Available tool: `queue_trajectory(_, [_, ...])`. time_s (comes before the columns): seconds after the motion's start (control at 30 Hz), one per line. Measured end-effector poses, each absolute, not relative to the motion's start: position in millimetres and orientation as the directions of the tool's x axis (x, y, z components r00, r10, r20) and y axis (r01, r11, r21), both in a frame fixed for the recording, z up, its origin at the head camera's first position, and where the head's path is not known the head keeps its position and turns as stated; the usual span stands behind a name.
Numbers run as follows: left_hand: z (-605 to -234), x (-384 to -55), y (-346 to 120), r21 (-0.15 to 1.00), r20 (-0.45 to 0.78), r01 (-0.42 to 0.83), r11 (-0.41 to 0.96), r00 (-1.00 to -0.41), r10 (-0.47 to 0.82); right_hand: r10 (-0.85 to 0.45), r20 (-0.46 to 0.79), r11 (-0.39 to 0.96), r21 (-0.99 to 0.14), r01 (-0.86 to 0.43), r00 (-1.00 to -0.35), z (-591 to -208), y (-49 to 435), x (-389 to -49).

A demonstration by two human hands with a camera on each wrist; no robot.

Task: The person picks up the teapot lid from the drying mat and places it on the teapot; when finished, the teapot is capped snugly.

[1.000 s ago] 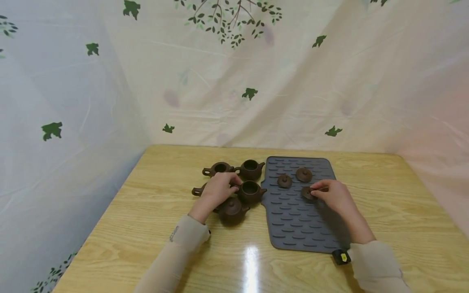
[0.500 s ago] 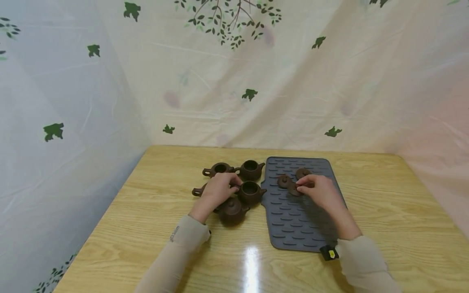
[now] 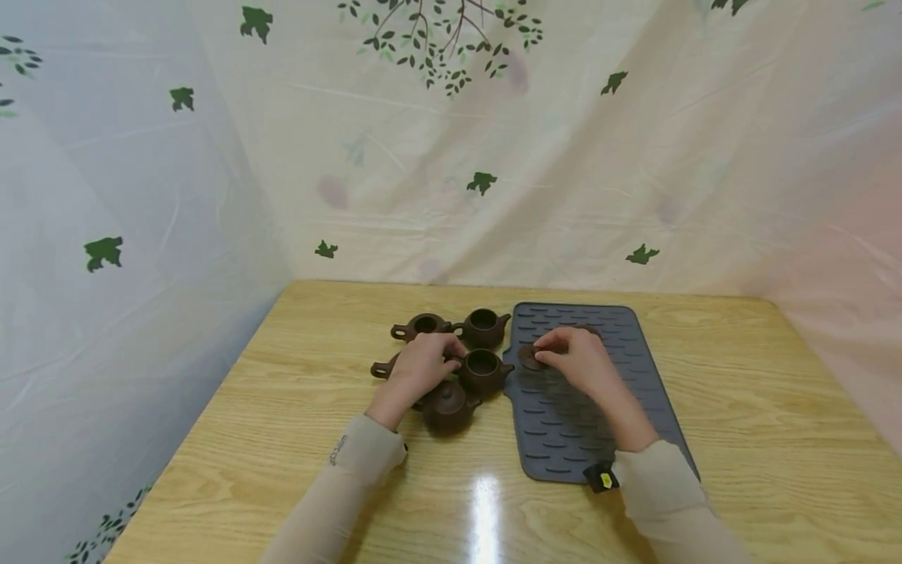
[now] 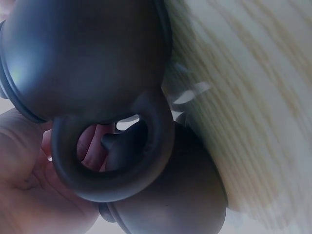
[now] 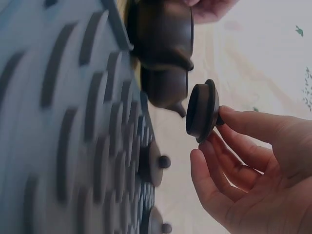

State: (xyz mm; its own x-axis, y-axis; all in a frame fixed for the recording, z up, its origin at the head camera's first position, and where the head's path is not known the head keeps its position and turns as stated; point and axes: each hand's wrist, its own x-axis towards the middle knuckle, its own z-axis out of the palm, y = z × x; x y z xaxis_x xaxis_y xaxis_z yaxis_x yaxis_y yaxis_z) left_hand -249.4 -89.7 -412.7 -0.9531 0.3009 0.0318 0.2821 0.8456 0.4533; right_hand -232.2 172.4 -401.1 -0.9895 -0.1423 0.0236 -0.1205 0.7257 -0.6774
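Note:
My right hand (image 3: 581,362) pinches the knob of a dark brown teapot lid (image 5: 207,112), held above the grey mat with its hollow underside downward. My left hand (image 3: 420,366) has thumb and fingers at the handle side of an open teapot (image 3: 482,371) and appears to pinch that handle. Just in front of this hand stands a lidded teapot (image 3: 448,407); its ring handle (image 4: 112,192) fills the left wrist view. A further teapot (image 3: 383,368) is mostly covered by the left hand. Two lids, a nearer lid (image 5: 155,222) and another lid (image 5: 152,163), lie on the mat.
Two open teapots, the back left teapot (image 3: 423,325) and the back right teapot (image 3: 484,327), stand behind the left hand. The grey ridged mat (image 3: 557,446) lies right of the teapots on the wooden table (image 3: 296,439). A patterned cloth (image 3: 395,196) hangs behind.
My right hand has carried the lid left across the mat, from its right side to near its left edge beside the open teapot. The left hand has stayed in place.

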Motion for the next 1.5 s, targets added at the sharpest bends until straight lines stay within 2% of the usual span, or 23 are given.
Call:
queue_trajectory(0.7, [-410.0,-249.2,-86.1,0.417,0.002,0.273,0.867,-0.954,0.299,-0.212,0.067,0.661,-0.725,-0.194,-0.975,-399.6,116.5,-237.0])
queue_trajectory(1.5, [-408.1,-245.2,-86.5,0.410,0.020,0.273,0.870,-0.957,0.290,-0.233,0.068,0.646,-0.735,-0.207,-0.970,-408.0,105.2,-235.1])
